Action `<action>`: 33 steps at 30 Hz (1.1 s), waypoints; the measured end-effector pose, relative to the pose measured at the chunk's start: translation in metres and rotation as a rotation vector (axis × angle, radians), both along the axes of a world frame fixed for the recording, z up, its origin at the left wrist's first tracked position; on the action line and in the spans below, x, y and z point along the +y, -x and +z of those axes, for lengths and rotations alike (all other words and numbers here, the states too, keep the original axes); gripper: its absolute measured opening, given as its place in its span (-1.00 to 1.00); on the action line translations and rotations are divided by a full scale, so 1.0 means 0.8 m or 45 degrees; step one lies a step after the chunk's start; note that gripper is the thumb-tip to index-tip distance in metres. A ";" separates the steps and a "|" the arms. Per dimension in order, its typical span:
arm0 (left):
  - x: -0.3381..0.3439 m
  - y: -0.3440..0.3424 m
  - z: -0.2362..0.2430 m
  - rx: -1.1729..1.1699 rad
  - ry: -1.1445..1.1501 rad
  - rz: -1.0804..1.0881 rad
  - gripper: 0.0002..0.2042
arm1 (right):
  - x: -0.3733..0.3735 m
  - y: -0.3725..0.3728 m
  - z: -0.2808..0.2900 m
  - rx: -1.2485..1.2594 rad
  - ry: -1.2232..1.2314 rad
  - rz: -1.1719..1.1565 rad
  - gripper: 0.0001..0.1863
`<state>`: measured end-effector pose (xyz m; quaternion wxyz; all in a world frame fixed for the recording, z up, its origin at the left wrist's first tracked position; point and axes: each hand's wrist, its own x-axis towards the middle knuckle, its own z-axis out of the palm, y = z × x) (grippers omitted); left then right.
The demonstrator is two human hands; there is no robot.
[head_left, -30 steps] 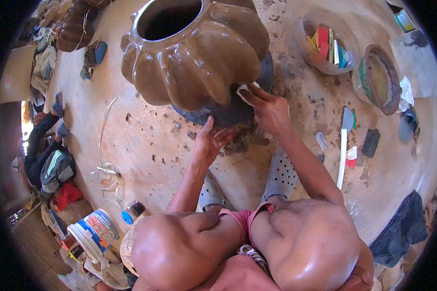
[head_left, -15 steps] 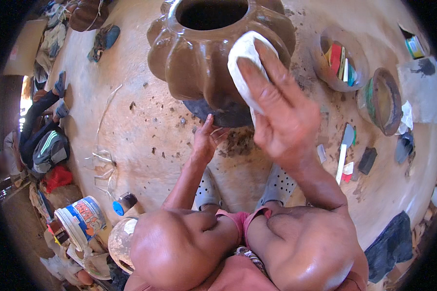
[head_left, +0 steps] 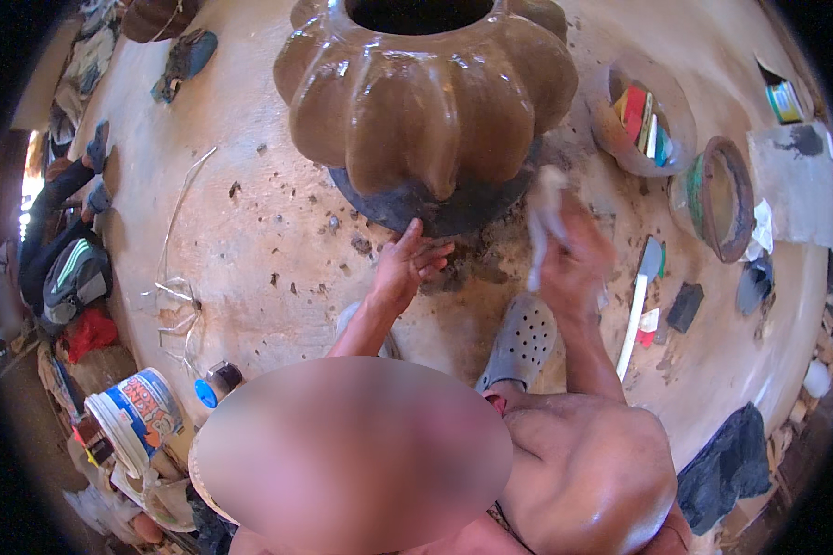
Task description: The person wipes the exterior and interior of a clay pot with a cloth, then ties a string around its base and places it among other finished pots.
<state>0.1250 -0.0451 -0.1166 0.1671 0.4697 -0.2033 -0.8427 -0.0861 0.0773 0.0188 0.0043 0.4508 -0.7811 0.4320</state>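
Note:
A glossy brown ribbed clay pot [head_left: 416, 111] with a wide dark mouth stands in front of me on a round dark base [head_left: 407, 205]. At the near edge of that base is my left hand [head_left: 405, 266], its thumb up against the rim and its fingers apart. My right hand [head_left: 576, 254], blurred by motion, is low and to the right of the pot, apart from its wall. A white cloth [head_left: 544, 208] is in its grip, also smeared; its exact shape cannot be made out.
To the right are a clear bowl [head_left: 676, 111] of coloured pieces, a rimmed basin [head_left: 736, 208], a white-handled spatula [head_left: 637, 305] and a dark block [head_left: 685, 307]. A bucket [head_left: 139, 416] and a blue-capped jar [head_left: 215, 384] stand left. Another person's legs [head_left: 60, 203] show far left.
My right hand has moved off the pot's right side, down and toward me, with the white cloth. My left hand stays by the base. The view has shifted slightly.

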 end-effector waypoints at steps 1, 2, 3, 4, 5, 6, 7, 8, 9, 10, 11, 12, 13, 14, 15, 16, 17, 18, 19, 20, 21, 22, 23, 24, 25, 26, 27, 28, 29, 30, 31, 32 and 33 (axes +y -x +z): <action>0.001 0.001 -0.001 0.049 -0.005 0.008 -0.41 | -0.004 0.005 0.023 -0.039 0.103 -0.007 -0.50; 0.000 0.002 -0.001 0.049 -0.030 -0.024 -0.40 | -0.008 0.007 0.048 -0.045 0.279 -0.019 -0.52; 0.002 0.005 -0.002 0.078 -0.034 -0.047 -0.39 | -0.019 0.011 0.072 0.112 0.375 0.038 -0.57; 0.003 0.008 -0.002 0.111 -0.044 -0.074 -0.39 | -0.033 0.012 0.091 0.261 0.443 0.067 -0.62; 0.004 0.011 -0.003 0.088 -0.057 -0.114 -0.39 | -0.044 0.008 0.108 0.315 0.500 0.156 -0.60; 0.006 0.014 -0.004 0.074 -0.074 -0.155 -0.39 | -0.056 0.002 0.119 0.297 0.443 0.203 -0.59; 0.008 0.018 -0.005 0.054 -0.084 -0.182 -0.39 | -0.065 -0.004 0.126 0.347 0.418 0.285 -0.58; 0.011 0.020 -0.005 0.081 -0.076 -0.216 -0.39 | -0.073 -0.011 0.128 0.313 0.229 0.348 -0.57; 0.015 0.021 -0.006 0.103 -0.059 -0.236 -0.39 | -0.080 -0.021 0.123 0.249 0.209 0.373 -0.56; 0.018 0.020 -0.006 0.124 -0.045 -0.249 -0.38 | -0.082 -0.028 0.115 0.284 0.314 0.301 -0.56; 0.020 0.020 -0.005 0.143 -0.032 -0.256 -0.38 | -0.083 -0.036 0.101 0.278 0.347 0.241 -0.56; 0.021 0.018 -0.005 0.122 -0.074 -0.282 -0.37 | -0.082 -0.042 0.085 0.258 0.377 0.180 -0.56; 0.022 0.017 -0.003 0.099 -0.113 -0.307 -0.37 | -0.077 -0.046 0.068 0.274 0.359 0.168 -0.56; 0.021 0.017 -0.001 0.092 -0.146 -0.322 -0.36 | -0.070 -0.049 0.051 0.263 0.358 0.146 -0.57; 0.020 0.018 0.001 0.086 -0.152 -0.366 -0.33 | -0.062 -0.050 0.033 0.222 0.300 0.178 -0.59; 0.019 0.019 0.003 0.092 -0.146 -0.379 -0.32 | -0.054 -0.049 0.015 0.169 0.262 0.210 -0.60; 0.018 0.021 0.005 0.102 -0.139 -0.389 -0.31 | -0.047 -0.045 -0.002 0.123 0.224 0.246 -0.62; 0.017 0.022 0.007 0.087 -0.148 -0.399 -0.30 | -0.040 -0.039 -0.015 0.099 0.004 0.330 -0.64; 0.016 0.023 0.008 0.101 -0.124 -0.406 -0.29 | -0.034 -0.031 -0.024 0.081 -0.216 0.413 -0.65; 0.015 0.022 0.010 0.089 -0.119 -0.414 -0.29 | -0.028 -0.021 -0.028 0.066 -0.439 0.489 -0.66; 0.013 0.020 0.010 0.061 -0.132 -0.433 -0.28 | -0.019 -0.010 -0.023 0.013 -0.388 0.442 -0.67; 0.008 0.016 0.010 0.065 -0.106 -0.414 -0.27 | -0.012 0.002 -0.011 -0.033 -0.333 0.398 -0.68; 0.003 0.007 0.010 0.049 -0.111 -0.397 -0.26 | -0.008 0.014 0.004 -0.143 -0.372 0.318 -0.69; -0.003 -0.002 0.009 0.028 -0.123 -0.370 -0.26 | -0.001 0.031 0.030 -0.043 -0.230 0.295 -0.60; -0.013 -0.013 0.009 0.024 -0.112 -0.304 -0.24 | 0.000 0.046 0.059 -0.007 -0.055 0.206 -0.56; -0.026 -0.022 0.008 -0.047 -0.086 -0.185 -0.25 | -0.001 0.061 0.092 0.013 -0.087 0.082 -0.51; -0.040 -0.032 0.007 -0.146 -0.091 -0.043 -0.24 | -0.007 0.069 0.120 0.015 0.006 -0.068 -0.50; -0.057 -0.037 0.007 -0.173 -0.043 0.103 -0.26 | -0.013 0.073 0.150 0.003 0.095 -0.026 -0.51; -0.078 -0.045 0.008 -0.158 0.026 0.155 -0.29 | -0.022 0.070 0.172 -0.005 0.229 0.040 -0.48; -0.093 -0.045 0.009 -0.184 0.139 0.212 -0.30 | -0.030 0.061 0.191 0.050 0.213 0.038 -0.48; -0.110 -0.046 0.010 -0.264 0.195 0.276 -0.30 | -0.038 0.048 0.207 0.103 0.195 0.038 -0.48; -0.125 -0.046 0.012 -0.320 0.242 0.258 -0.29 | -0.048 0.035 0.218 0.154 0.179 0.038 -0.49; -0.138 -0.045 0.014 -0.374 0.264 0.234 -0.29 | -0.059 0.022 0.226 0.347 0.148 0.125 -0.46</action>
